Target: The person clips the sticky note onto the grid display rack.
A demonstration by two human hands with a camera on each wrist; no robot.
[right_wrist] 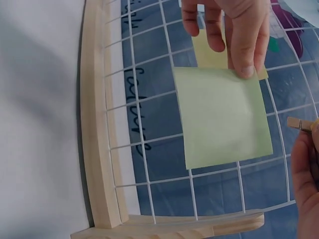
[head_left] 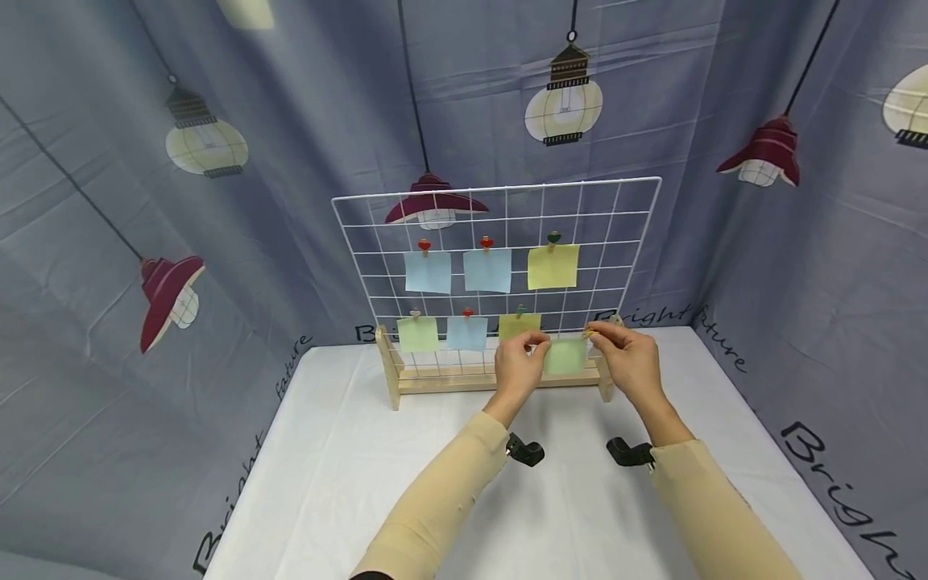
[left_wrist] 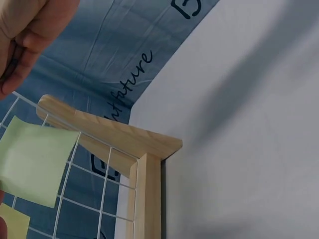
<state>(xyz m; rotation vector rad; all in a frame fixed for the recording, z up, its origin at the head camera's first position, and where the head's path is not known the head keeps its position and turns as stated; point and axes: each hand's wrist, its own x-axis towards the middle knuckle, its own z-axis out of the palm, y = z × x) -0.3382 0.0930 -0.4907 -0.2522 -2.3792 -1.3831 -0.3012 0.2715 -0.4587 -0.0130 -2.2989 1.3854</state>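
My left hand [head_left: 518, 366] pinches a pale green sticky note [head_left: 565, 357] by its upper left corner in the head view. The note lies against the lower right of a white wire grid [head_left: 500, 189]. In the right wrist view, left fingertips press that corner, and the note [right_wrist: 224, 119] partly overlaps a yellow note [right_wrist: 209, 52]. My right hand [head_left: 629, 361] is near the note's other upper corner. It pinches a small wooden clothespin [right_wrist: 299, 123] with something yellow on it; the clothespin appears apart from the note in the right wrist view.
Blue notes [head_left: 428, 272], a yellow note [head_left: 553, 267] and a green note [head_left: 417, 334] hang on the grid from clothespins with heart-shaped tops. A wooden stand [head_left: 449, 383] holds the grid on a white table [head_left: 348, 483]. A patterned curtain [head_left: 326, 105] surrounds it.
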